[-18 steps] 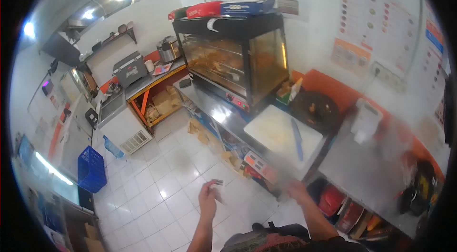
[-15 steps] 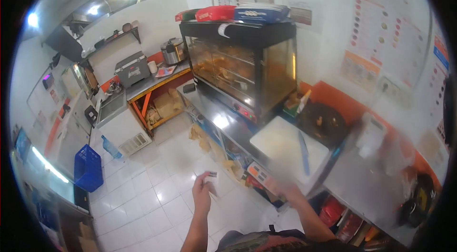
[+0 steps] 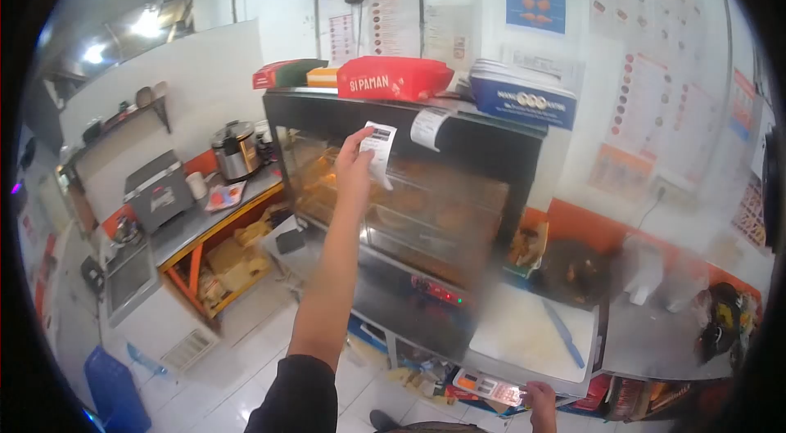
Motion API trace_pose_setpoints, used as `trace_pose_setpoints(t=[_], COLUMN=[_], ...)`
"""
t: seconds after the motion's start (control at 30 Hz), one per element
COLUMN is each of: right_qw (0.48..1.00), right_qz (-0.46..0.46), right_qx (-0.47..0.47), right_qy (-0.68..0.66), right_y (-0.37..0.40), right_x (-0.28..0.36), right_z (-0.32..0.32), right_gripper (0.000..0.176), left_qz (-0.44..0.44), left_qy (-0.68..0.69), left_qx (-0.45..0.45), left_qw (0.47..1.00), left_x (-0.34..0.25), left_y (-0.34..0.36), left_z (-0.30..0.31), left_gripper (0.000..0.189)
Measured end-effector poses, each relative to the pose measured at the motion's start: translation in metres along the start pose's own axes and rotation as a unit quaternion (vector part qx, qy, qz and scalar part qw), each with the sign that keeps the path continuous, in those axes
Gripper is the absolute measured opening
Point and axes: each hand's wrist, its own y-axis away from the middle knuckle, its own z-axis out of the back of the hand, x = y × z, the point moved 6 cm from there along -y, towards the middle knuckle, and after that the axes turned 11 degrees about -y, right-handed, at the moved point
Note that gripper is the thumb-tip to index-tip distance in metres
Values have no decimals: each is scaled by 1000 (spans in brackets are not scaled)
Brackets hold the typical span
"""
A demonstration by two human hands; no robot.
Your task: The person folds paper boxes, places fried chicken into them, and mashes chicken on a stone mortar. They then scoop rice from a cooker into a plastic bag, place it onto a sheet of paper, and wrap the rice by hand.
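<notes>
My left hand (image 3: 355, 167) is raised in front of the glass display warmer (image 3: 393, 261), its fingers pinched on a white printed receipt (image 3: 379, 156). A second paper slip (image 3: 428, 129) hangs from the warmer's top edge, to the right of that receipt. Low at the counter's front edge, my right hand (image 3: 540, 407) has its fingers curled, close to the reddish, shiny end of an orange and white object (image 3: 483, 386). What those fingers hold is too small to make out. Above it lies a white cutting board (image 3: 524, 339) with a blue knife (image 3: 565, 335) on it.
On the warmer sit a red packet (image 3: 393, 77) and a stack of blue and white boxes (image 3: 524, 93). A dark round pan (image 3: 575, 269) is behind the board. To the left stand a rice cooker (image 3: 236, 148), a grey case (image 3: 160, 190) and a blue crate (image 3: 115, 388).
My left hand has risen with the receipt from over the floor to the front of the warmer. My right hand has stayed low by the counter edge. The view has shifted closer to the warmer.
</notes>
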Motion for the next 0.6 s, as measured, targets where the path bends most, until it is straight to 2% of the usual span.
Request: trace_pose_setpoints(t=[0.1, 0.13, 0.23, 0.3, 0.37, 0.4, 0.5, 0.57, 0.6], right_qw=[999, 999, 990, 997, 993, 993, 989, 989, 995], right_qz=[-33, 16, 102, 23, 46, 27, -25, -44, -5], right_qx=[-13, -39, -20, -52, -50, -73, -122, -131, -93], right_qy=[41, -12, -95, -53, -97, -94, -76, -54, -27], right_y=[10, 28, 61, 43, 62, 65, 70, 60, 52], right_x=[-26, -24, -32, -81, -84, -86, -93, -100, -97], right_z=[-28, -48, -88, -73, -87, -93, -101, -103, -107], right_gripper=[39, 34, 30, 27, 27, 28, 30, 29, 26], left_qz=[14, 0, 2, -38, -90, -112, -185, -230, -251], left_qy=[73, 112, 145, 58, -85, -140, -175, -266, -312], left_qx=[41, 64, 59, 36, 13, 2, -9, -17, -23], left_qw=[996, 992, 988, 997, 992, 984, 967, 936, 916], left_x=[43, 55, 81, 78, 65, 58, 46, 30, 26], left_y=[-60, -76, -99, -107, -109, -107, -100, -96, -96], left_z=[-14, -19, -25, -18, -9, -9, -11, -9, -7], left_gripper=[46, 46, 42, 39, 37, 36, 36, 37, 38])
